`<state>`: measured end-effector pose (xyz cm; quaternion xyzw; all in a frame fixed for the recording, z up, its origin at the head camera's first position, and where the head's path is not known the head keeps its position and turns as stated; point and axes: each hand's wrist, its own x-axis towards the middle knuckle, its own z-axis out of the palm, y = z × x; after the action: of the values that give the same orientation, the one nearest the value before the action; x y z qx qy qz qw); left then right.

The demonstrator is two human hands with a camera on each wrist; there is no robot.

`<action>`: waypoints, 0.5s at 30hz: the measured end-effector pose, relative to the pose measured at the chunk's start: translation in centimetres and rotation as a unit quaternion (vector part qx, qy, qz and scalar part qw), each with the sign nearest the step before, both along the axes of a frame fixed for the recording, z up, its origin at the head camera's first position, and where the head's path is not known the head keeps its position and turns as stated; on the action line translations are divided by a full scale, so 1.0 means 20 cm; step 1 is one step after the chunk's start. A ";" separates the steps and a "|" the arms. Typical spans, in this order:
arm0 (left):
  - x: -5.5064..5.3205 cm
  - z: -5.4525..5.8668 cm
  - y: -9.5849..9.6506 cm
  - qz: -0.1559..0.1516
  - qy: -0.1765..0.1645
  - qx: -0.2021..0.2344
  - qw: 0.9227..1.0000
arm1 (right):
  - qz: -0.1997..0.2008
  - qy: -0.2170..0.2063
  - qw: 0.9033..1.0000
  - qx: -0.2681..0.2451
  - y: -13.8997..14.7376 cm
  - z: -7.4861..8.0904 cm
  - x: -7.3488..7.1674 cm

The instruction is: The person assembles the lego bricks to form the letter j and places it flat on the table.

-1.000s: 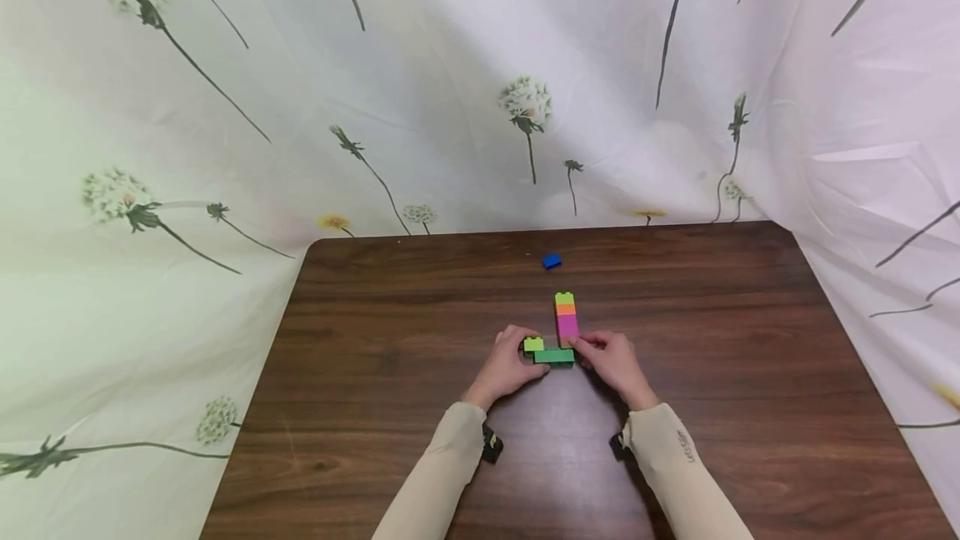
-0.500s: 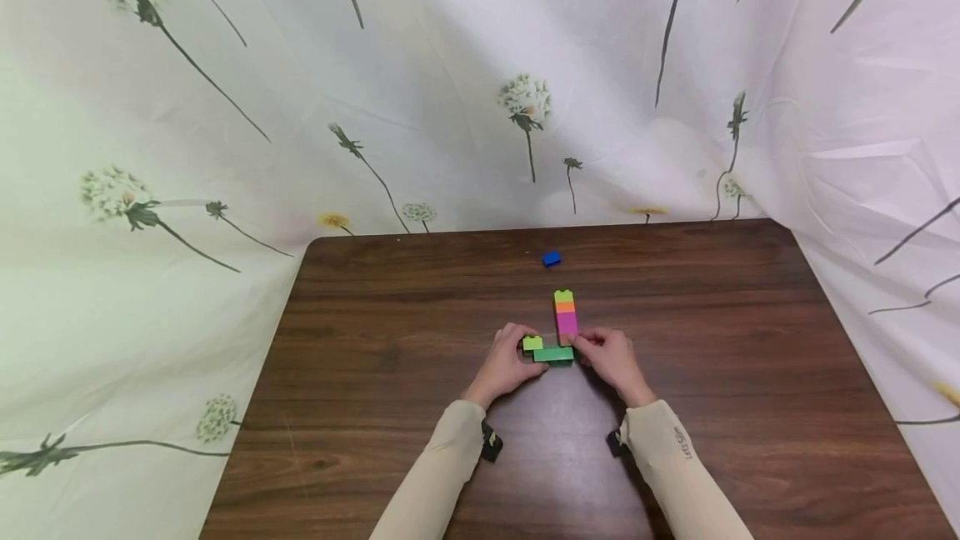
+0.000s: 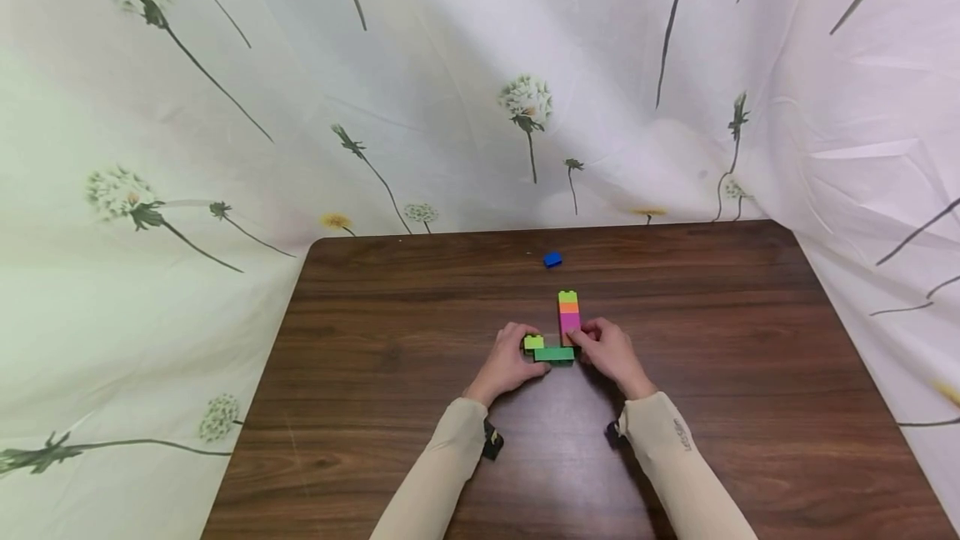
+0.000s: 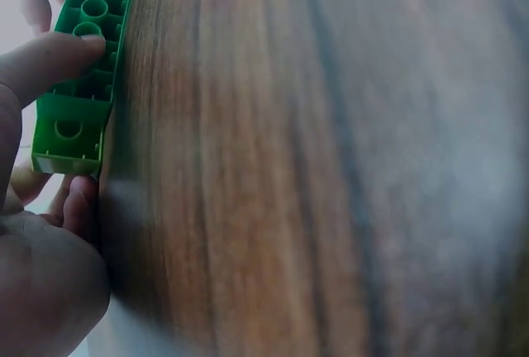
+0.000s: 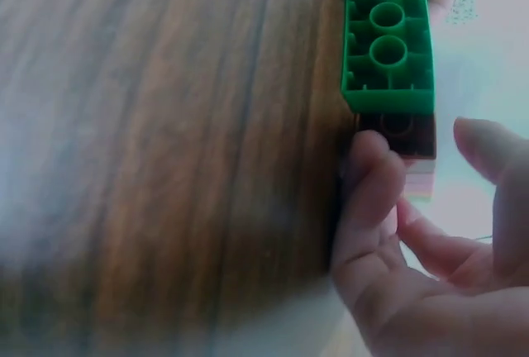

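Note:
My left hand point(image 3: 506, 365) grips a long green brick point(image 3: 553, 354) with a smaller lime brick point(image 3: 533, 342) joined at its left end. In the left wrist view, the thumb presses the green brick's hollow underside point(image 4: 95, 6). At the right, my right hand point(image 3: 613, 357) holds a brick stack point(image 3: 569, 320) by its near end. Lime, orange and magenta show along the stack, with a brown brick point(image 5: 419, 138) nearest the green one. In the right wrist view, a curled finger touches the brown brick, which sits right against the green brick's end.
Farther back on the brown wooden table point(image 3: 390, 315) lies a small blue brick point(image 3: 552, 259). A white curtain point(image 3: 450, 107) printed with dandelions hangs behind the table and along its sides. Each wrist carries a small black camera point(image 3: 492, 443).
My right hand has moved slightly away from me, and its fingers now reach onto the magenta part. The stack's far end has shifted a little right. My left hand stays in place.

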<state>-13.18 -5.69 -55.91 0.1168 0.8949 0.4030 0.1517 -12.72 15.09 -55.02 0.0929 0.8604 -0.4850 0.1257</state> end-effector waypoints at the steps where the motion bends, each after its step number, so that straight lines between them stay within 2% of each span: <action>1: 0.00 0.00 0.00 0.001 -0.001 0.000 1.000 | 0.003 0.004 1.000 0.008 0.00 0.00 0.00; 15: 0.00 -0.01 0.04 0.015 0.004 -0.018 1.000 | 0.016 0.012 0.998 0.058 -0.02 0.02 -0.02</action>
<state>-13.23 -4.98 -56.09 0.1027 0.9041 0.3889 0.1441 -13.08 14.61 -54.61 0.0806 0.8899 -0.4334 0.1171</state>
